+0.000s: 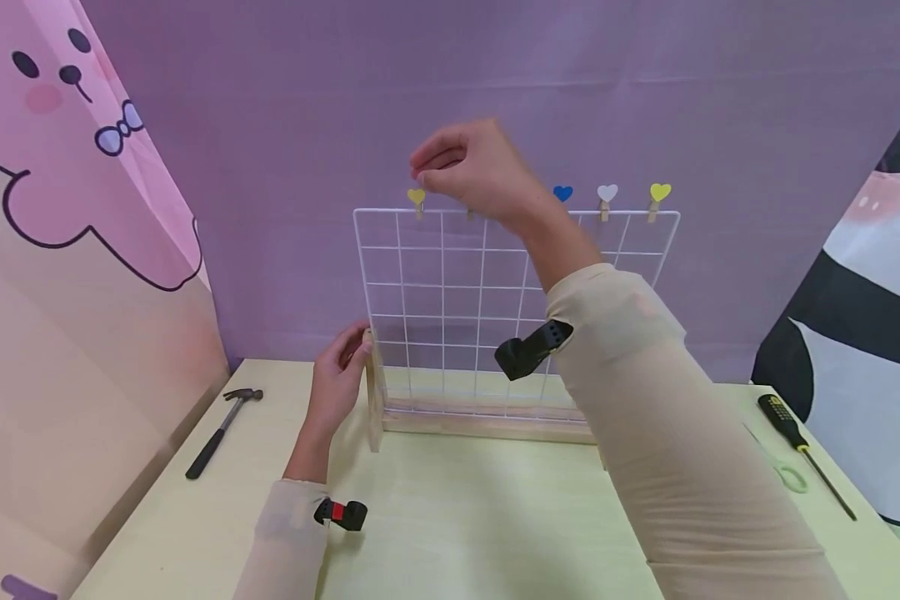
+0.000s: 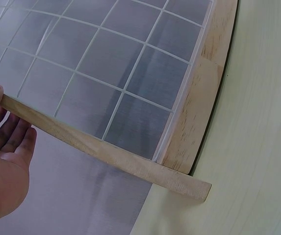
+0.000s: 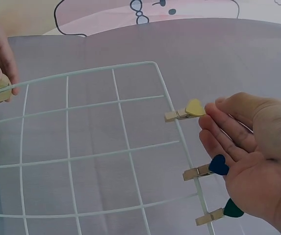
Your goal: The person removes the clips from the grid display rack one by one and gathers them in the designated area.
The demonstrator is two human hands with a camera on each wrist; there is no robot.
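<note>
A white wire grid [image 1: 442,287] stands upright in a wooden base [image 1: 487,427]. My left hand [image 1: 337,379] holds the top of the base's left wooden upright [image 2: 91,144], thumb on one side and fingers on the other. Near the grid's top left corner, a clothespin with a yellow heart [image 3: 194,108] is clipped to the top wire. Beside that heart are the fingertips of my right hand [image 3: 263,147]; the heart is not between them. Clothespins with a dark blue heart [image 3: 219,165] and a green heart [image 3: 233,208] follow along the wire, partly hidden by the right hand in the head view.
Farther right on the top wire are clothespins with blue [image 1: 562,193], white [image 1: 607,193] and yellow [image 1: 660,193] hearts. A hammer [image 1: 221,433] lies at the table's left. At the right lie a screwdriver [image 1: 806,450] and green-handled scissors [image 1: 791,477]. A purple cloth [image 1: 307,125] hangs behind.
</note>
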